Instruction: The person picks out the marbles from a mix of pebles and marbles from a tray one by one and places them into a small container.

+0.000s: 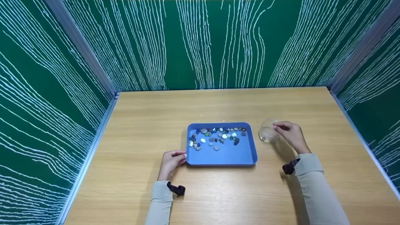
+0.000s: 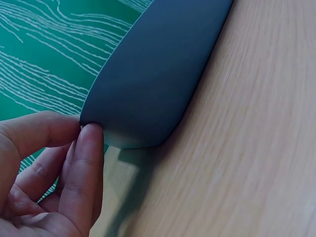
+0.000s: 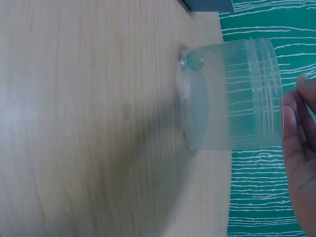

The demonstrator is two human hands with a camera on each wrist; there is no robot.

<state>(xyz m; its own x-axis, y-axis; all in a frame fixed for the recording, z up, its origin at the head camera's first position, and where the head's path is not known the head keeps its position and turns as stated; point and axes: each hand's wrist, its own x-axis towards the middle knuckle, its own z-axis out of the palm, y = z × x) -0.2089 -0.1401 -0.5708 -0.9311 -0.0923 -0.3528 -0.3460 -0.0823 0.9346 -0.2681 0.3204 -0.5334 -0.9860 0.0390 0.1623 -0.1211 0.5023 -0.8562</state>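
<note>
A blue tray [image 1: 225, 157] with small stones and glass marbles lies on the table, its bare part towards the front. My left hand [image 1: 170, 162] pinches its front left corner; the left wrist view shows thumb and fingertips of that hand [image 2: 54, 173] at the rim of the tray wall [image 2: 148, 74]. Right of the tray stands a clear jar [image 1: 268, 133], upright, with a marble [image 3: 195, 60] at the bottom. The bent fingers of my right hand [image 1: 290, 134] are at the mouth of the jar [image 3: 212, 98]; whether these fingers [image 3: 291, 133] hold anything cannot be told.
The wooden table [image 1: 140, 125] extends around the tray and jar. Tiny pale bits lie behind the tray. Green panels [image 1: 175, 47] with white lines stand at the back and both sides. In the right wrist view a tray corner [image 3: 210, 4] shows at the top.
</note>
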